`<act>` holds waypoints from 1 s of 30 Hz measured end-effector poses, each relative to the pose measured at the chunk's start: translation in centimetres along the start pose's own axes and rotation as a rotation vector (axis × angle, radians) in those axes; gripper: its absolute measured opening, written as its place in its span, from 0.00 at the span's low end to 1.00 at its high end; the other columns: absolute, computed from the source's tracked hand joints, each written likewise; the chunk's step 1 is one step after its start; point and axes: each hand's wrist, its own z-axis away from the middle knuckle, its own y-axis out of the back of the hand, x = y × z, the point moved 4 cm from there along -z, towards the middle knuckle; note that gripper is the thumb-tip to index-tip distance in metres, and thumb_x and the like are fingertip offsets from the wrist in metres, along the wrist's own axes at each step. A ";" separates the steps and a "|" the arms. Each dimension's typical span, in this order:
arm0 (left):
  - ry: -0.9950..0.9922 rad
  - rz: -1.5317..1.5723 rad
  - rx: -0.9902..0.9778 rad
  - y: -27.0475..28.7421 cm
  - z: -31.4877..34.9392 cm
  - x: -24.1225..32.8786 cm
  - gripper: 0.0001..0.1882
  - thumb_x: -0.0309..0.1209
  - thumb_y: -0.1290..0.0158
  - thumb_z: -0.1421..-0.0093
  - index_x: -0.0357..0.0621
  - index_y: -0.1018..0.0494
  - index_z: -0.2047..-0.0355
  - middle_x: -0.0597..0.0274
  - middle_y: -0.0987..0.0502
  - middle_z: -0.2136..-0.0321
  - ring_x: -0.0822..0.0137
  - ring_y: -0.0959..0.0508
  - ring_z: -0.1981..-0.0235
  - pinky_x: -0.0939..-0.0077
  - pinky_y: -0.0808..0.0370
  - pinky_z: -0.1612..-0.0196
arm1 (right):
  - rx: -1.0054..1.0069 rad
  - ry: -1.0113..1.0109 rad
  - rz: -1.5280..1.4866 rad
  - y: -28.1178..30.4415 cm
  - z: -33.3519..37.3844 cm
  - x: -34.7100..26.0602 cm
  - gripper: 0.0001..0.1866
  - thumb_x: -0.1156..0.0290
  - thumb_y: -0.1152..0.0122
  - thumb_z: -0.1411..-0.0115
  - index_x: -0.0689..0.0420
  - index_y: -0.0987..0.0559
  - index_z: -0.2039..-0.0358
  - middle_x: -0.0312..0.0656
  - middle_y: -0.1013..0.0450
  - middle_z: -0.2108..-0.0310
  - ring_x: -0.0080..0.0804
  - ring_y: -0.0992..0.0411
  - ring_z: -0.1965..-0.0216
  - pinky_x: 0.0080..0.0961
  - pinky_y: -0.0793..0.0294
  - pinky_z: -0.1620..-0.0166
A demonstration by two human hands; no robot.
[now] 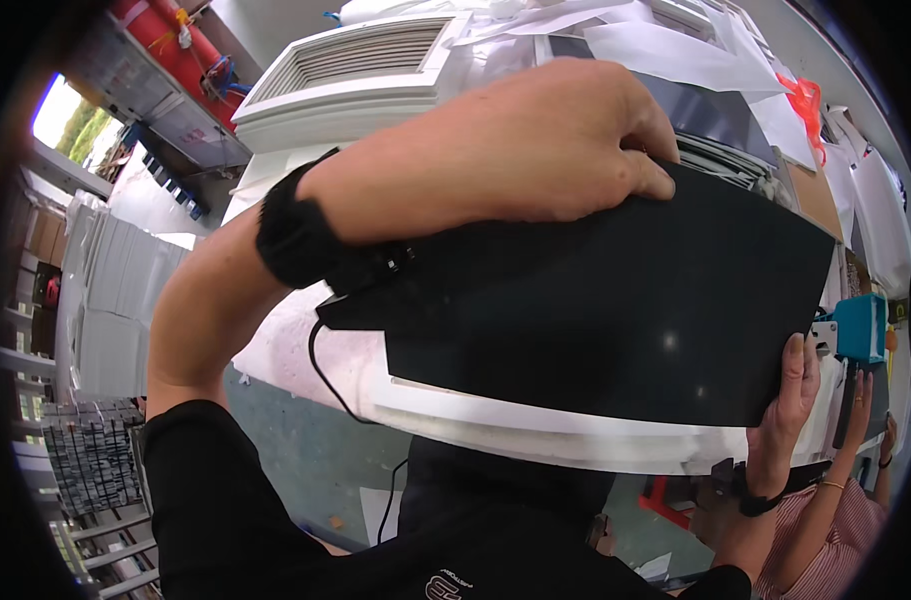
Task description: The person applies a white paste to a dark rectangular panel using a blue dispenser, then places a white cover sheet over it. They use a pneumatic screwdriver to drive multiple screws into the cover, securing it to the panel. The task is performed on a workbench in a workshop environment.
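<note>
Black panel [585, 320] is, I judge, at the holding step: left hand [575, 140] grips its far edge, right hand [787, 400] its right edge; moving calls for both.

A stack of white boards [125, 270] stands at left — some red plastic [804, 103] at upper right.

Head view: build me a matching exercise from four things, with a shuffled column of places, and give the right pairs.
Things
1. Left hand
2. Right hand
3. White louvered frame
4. Orange-red plastic bag

Places
A. Near the top of the picture, left of its middle
B. At the lower right corner of the dark panel
C. Near the picture's upper right
D. At the upper edge of the dark panel

Pairs: 1-D, 2-B, 3-A, 4-C
</note>
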 end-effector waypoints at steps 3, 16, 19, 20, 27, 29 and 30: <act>-0.098 -0.065 0.058 -2.4 4.2 -1.8 0.16 0.34 0.44 0.33 0.38 0.19 0.51 0.50 0.15 0.61 0.59 0.16 0.63 0.69 0.22 0.55 | 0.038 0.005 0.041 0.4 4.2 4.1 0.18 0.62 0.45 0.25 0.64 0.24 0.46 0.38 0.22 0.55 0.21 0.24 0.56 0.19 0.24 0.51; 0.451 0.080 0.476 -7.3 29.7 -8.5 0.12 0.26 0.46 0.31 0.40 0.19 0.50 0.54 0.18 0.55 0.62 0.18 0.56 0.70 0.22 0.52 | 0.060 -0.262 0.101 -2.9 5.7 4.3 0.17 0.58 0.38 0.29 0.61 0.21 0.53 0.34 0.21 0.62 0.19 0.23 0.65 0.15 0.23 0.62; 0.422 0.034 0.529 -8.9 30.2 -8.6 0.13 0.25 0.44 0.34 0.41 0.20 0.49 0.56 0.19 0.53 0.59 0.20 0.54 0.69 0.23 0.52 | 0.048 -0.270 0.154 -3.5 3.9 4.9 0.19 0.57 0.38 0.29 0.62 0.21 0.53 0.34 0.21 0.62 0.19 0.23 0.64 0.16 0.23 0.61; 0.400 -0.002 0.548 -9.2 30.3 -8.6 0.14 0.25 0.44 0.34 0.42 0.20 0.49 0.56 0.19 0.53 0.58 0.21 0.53 0.69 0.23 0.51 | 0.042 -0.267 0.167 -3.6 3.4 5.1 0.19 0.57 0.38 0.29 0.62 0.21 0.53 0.34 0.21 0.62 0.19 0.23 0.64 0.16 0.24 0.61; 0.355 -0.174 0.585 -9.9 29.9 -8.6 0.15 0.23 0.40 0.39 0.43 0.20 0.50 0.57 0.19 0.52 0.55 0.23 0.52 0.66 0.23 0.50 | 0.012 -0.278 0.225 -3.2 1.2 6.6 0.22 0.54 0.39 0.29 0.63 0.21 0.52 0.34 0.22 0.62 0.20 0.24 0.64 0.17 0.24 0.61; 0.367 -0.164 0.578 -9.9 29.8 -8.6 0.15 0.23 0.40 0.39 0.43 0.20 0.50 0.56 0.19 0.51 0.55 0.23 0.52 0.65 0.23 0.49 | 0.008 -0.289 0.234 -3.4 0.6 6.9 0.22 0.54 0.39 0.29 0.63 0.21 0.52 0.35 0.22 0.62 0.20 0.24 0.63 0.17 0.24 0.60; 0.368 -0.164 0.576 -9.8 29.8 -8.6 0.15 0.23 0.40 0.39 0.43 0.20 0.50 0.56 0.19 0.52 0.55 0.23 0.52 0.65 0.23 0.49 | 0.001 -0.295 0.228 -3.5 0.4 7.0 0.22 0.54 0.39 0.29 0.63 0.21 0.52 0.35 0.22 0.62 0.20 0.24 0.63 0.18 0.24 0.60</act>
